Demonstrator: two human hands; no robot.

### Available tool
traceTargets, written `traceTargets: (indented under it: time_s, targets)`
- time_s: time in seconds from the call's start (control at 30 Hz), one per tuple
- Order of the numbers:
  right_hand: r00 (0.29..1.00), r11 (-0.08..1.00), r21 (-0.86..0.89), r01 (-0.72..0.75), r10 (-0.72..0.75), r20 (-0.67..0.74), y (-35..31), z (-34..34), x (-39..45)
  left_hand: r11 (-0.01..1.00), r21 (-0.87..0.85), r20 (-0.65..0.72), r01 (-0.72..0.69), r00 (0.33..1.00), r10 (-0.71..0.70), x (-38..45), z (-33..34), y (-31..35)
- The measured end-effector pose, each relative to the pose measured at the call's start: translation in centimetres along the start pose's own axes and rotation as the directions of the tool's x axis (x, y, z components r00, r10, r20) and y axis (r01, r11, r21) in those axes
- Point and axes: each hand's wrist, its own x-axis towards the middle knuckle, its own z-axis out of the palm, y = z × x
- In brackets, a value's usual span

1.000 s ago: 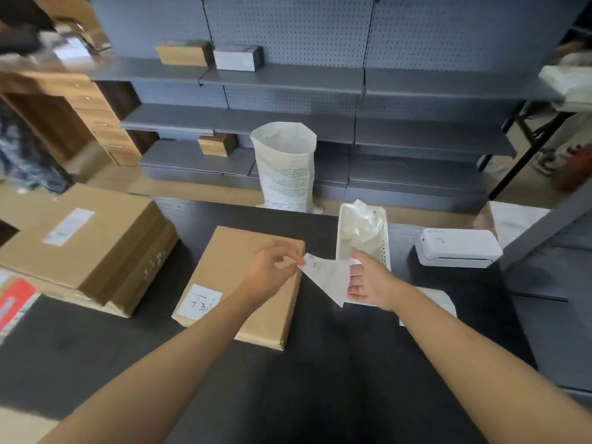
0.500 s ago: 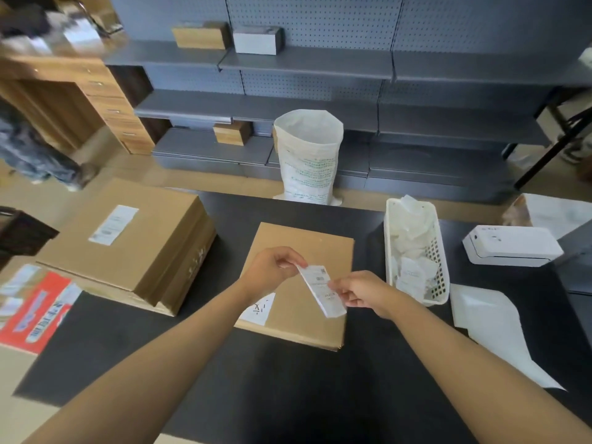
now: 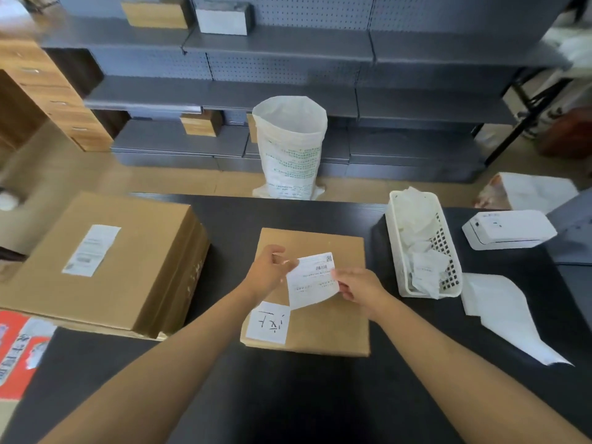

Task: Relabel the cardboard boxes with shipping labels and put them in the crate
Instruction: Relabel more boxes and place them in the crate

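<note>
Cardboard boxes: two; shipping label: one

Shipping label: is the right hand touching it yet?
Touching. The head view shows the right hand pinching the shipping label's right edge, its fingers overlapping the paper; the left hand pinches the left edge.

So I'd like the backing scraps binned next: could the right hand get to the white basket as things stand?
Probably yes. The white basket sits on the table just right of the right hand, with bare tabletop between them. But that hand's grip is on the shipping label, shared with the left hand.
</note>
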Motion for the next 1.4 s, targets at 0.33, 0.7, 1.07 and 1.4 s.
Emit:
traceTargets:
  time_s: [0.33,0.7,1.07,1.4]
  targets:
    - [0.965,0.995,0.011,0.102,-0.096,-0.244,0.7,2.4,0.4,0.993,0.103,0.018,-0.055,0.998,0.053,2.4,-0.5,-0.7]
    - [0.907,0.852,-0.499,0.158,-0.324,-0.267,1.4,2.2,0.8,0.947,0.274,0.033,-0.170,0.985,0.168,3.0,0.7,-1.0]
    - [0.845,0.578,-0.812,0.080,-0.472,-0.253,1.4,2.6,0.4,0.850,0.491,-0.036,-0.190,0.971,0.238,2.8,2.0,-2.4]
    - [0.762,0.154,-0.937,0.312,-0.630,0.151,2.8,4.9,1.2,0.262,0.824,0.344,-0.503,0.810,0.474,1.6,3.2,-4.7]
